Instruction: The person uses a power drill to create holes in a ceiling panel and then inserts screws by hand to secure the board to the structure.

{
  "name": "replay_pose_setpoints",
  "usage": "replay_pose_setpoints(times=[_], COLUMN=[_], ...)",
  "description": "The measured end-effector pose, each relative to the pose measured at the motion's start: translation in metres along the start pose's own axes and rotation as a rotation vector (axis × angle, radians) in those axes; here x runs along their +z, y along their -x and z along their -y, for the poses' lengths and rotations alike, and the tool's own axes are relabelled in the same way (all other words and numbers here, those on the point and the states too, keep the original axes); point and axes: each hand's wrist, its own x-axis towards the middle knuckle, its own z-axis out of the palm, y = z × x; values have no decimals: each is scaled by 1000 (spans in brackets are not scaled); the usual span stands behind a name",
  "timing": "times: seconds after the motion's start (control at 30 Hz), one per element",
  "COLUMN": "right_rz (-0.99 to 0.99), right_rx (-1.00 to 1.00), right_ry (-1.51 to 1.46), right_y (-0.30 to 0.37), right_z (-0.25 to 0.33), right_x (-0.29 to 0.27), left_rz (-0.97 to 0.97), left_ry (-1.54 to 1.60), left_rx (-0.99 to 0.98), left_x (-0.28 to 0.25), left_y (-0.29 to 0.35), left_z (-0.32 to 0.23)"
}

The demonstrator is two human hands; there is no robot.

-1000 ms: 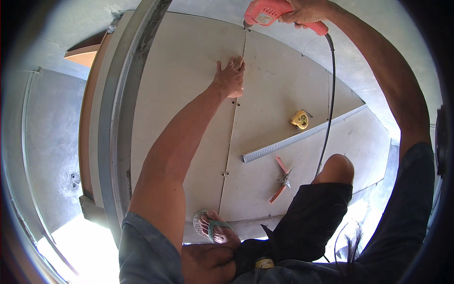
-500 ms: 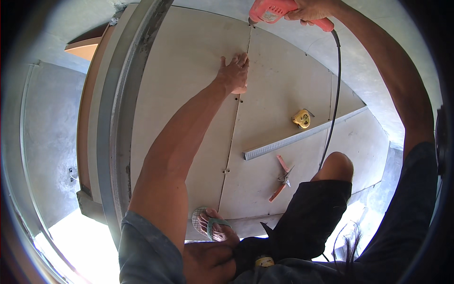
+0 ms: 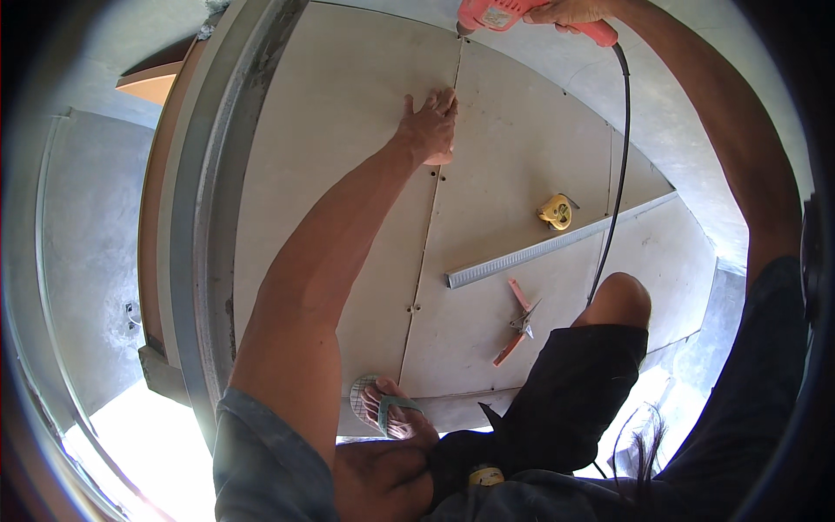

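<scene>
Two hands over pale boards: left hand [image 3: 430,126] flat, open; right hand [image 3: 570,10] apparently gripping red drill [image 3: 513,16].

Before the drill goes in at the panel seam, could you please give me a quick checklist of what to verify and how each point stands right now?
1. Right hand grips the red power drill: ok.
2. Drill tip sits on the seam between the two grey panels: ok, as far as the picture's top edge shows.
3. Left hand lies flat on the left panel beside the seam, clear of the tip: ok.
4. Black cord hangs free, away from the tip: ok.
5. Yellow tape measure, metal strip and red-handled snips lie away from the drilling spot: ok.
6. Bit type and screw: cannot tell.
</scene>
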Motion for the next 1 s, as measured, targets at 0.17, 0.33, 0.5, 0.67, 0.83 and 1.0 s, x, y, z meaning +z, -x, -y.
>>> replay_pose_setpoints(times=[0.17,0.33,0.5,0.67,0.83,1.0], right_rz=[-4,-14,-6,-358,-456,-846], right_rx=[-15,-12,-10,-341,94,171], right_ry=[74,66,61,291,-4,-570], right_y=[-4,-8,-11,-6,56,149], right_z=[1,3,3,0,-23,-18], right_x=[1,6,12,24,39,94], left_rz=[-1,10,38,-24,12,32], left_ry=[6,-7,-23,-6,0,2], left_rx=[-5,-9,-26,-49,-71,-77], left_x=[3,3,-1,10,6,0], left_y=[1,3,3,3,3,1], left_z=[1,3,-1,-2,-10,-15])
